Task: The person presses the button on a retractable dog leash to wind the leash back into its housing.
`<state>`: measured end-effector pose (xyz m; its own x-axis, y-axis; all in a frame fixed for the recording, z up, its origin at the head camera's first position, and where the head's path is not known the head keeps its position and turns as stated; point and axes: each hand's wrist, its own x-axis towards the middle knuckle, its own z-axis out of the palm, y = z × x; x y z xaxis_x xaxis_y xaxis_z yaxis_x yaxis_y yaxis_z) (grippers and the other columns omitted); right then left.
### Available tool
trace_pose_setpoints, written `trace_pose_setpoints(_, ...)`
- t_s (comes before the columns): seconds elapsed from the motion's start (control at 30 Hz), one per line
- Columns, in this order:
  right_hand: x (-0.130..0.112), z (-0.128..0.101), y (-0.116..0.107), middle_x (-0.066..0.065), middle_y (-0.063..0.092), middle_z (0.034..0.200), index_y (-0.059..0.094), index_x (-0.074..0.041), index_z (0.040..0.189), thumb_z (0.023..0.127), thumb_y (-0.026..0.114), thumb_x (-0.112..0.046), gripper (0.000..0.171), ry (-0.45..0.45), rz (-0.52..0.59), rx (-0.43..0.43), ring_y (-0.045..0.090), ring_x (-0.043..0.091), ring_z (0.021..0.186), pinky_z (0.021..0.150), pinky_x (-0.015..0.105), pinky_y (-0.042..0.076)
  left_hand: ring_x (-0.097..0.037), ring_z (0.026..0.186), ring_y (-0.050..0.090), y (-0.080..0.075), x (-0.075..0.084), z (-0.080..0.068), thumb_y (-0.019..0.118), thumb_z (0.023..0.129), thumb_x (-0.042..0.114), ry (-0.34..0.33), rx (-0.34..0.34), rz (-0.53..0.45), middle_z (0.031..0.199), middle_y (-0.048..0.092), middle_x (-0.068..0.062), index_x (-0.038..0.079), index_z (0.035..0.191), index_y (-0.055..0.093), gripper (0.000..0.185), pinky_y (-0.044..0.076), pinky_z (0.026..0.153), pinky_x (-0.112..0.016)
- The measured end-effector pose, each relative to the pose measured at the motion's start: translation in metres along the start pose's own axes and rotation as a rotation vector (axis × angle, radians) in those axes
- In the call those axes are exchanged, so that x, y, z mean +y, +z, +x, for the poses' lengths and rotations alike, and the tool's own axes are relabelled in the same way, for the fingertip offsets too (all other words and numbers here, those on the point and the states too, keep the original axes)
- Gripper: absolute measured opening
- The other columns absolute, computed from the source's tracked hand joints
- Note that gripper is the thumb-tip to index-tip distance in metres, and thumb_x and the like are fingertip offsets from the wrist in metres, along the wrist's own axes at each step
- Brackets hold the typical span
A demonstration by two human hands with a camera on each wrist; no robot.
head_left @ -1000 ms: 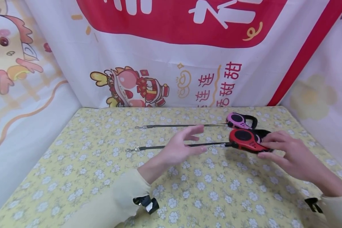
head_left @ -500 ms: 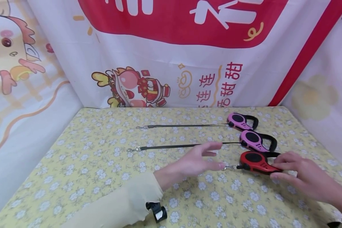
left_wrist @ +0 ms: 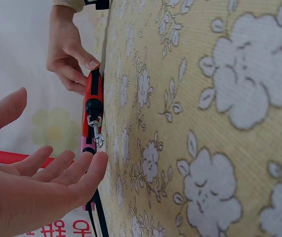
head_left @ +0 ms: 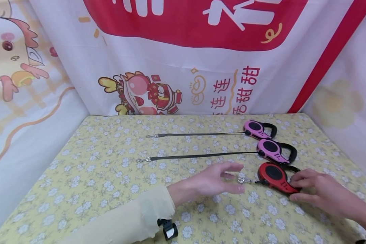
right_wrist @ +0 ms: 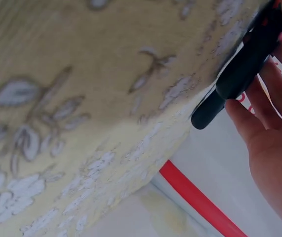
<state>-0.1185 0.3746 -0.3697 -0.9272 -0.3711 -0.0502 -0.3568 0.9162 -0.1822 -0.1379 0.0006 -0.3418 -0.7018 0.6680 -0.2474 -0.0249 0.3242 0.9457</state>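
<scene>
A red retractable dog leash (head_left: 270,174) with a black handle lies nearest on the cloth. My right hand (head_left: 326,191) grips its handle end, thumb on the near side. In the right wrist view the fingers (right_wrist: 244,121) lie along the black handle (right_wrist: 249,64). The short metal clip (head_left: 245,180) of the red leash points left. Close to that clip, my left hand (head_left: 215,179) hovers with spread, relaxed fingers and holds nothing. The left wrist view shows the clip (left_wrist: 96,131) just beyond the left fingertips, with a small gap that I cannot judge exactly.
Behind the red leash lie two pink retractable leashes, a middle one (head_left: 269,147) and a far one (head_left: 253,127). Their black straps (head_left: 189,156) stretch left, ending in metal clips (head_left: 143,159). A flowered yellow cloth (head_left: 109,196) covers the table; printed fabric walls (head_left: 183,61) enclose it.
The right hand has moved the red leash toward me and right, off the middle pink leash, to a spot in front of it. The left hand has followed rightward and nearer, still relaxed.
</scene>
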Motion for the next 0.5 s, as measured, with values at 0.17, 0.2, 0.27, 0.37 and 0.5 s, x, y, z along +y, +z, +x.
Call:
trace_pose_setpoints(0.17,0.006,-0.001,-0.002,-0.008,0.073,0.117,0.081,-0.032,0.106,0.083,0.085,-0.056,0.033,-0.011,0.026,0.017,0.071,0.020,0.102,0.078,0.030,0.059,-0.016,0.147,0.051,-0.005,-0.001,-0.006,0.079,0.097,0.033,-0.006,0.010,-0.020,0.159,0.052,0.016,0.037,0.153,0.052,0.062,0.049,0.116,-0.042)
trace_pose_setpoints(0.2,0.007,-0.001,-0.004,-0.009,0.073,0.116,0.080,-0.034,0.106,0.083,0.086,-0.054,0.031,-0.015,0.036,0.029,0.071,0.018,0.103,0.077,0.029,0.059,-0.017,0.147,0.051,-0.007,-0.001,-0.007,0.079,0.097,0.033,-0.008,0.015,-0.026,0.159,0.052,0.016,0.038,0.152,0.053,0.061,0.049,0.116,-0.043)
trace_pose_setpoints(0.27,0.011,0.000,-0.008,-0.010,0.074,0.115,0.079,-0.039,0.105,0.084,0.087,-0.049,0.026,-0.016,0.052,0.073,0.070,0.010,0.102,0.076,0.028,0.058,-0.019,0.148,0.050,-0.012,-0.002,-0.010,0.079,0.097,0.032,-0.001,0.023,-0.044,0.159,0.052,0.014,0.038,0.152,0.053,0.061,0.049,0.116,-0.044)
trace_pose_setpoints(0.37,0.017,0.005,-0.018,-0.006,0.076,0.118,0.078,-0.041,0.108,0.087,0.087,-0.041,0.023,0.025,0.119,0.106,0.061,-0.008,0.103,0.075,0.025,0.057,-0.024,0.150,0.048,-0.023,-0.006,-0.015,0.077,0.098,0.028,0.017,0.040,-0.071,0.162,0.051,0.008,0.034,0.153,0.053,0.060,0.047,0.118,-0.047)
trace_pose_setpoints(0.5,0.028,0.014,-0.029,0.000,0.077,0.121,0.079,-0.033,0.117,0.092,0.084,-0.031,0.025,0.057,0.233,0.133,0.049,-0.024,0.104,0.072,0.022,0.055,-0.029,0.151,0.047,-0.041,-0.014,-0.023,0.076,0.100,0.029,0.023,0.085,-0.049,0.164,0.049,0.001,0.027,0.155,0.051,0.061,0.046,0.119,-0.049)
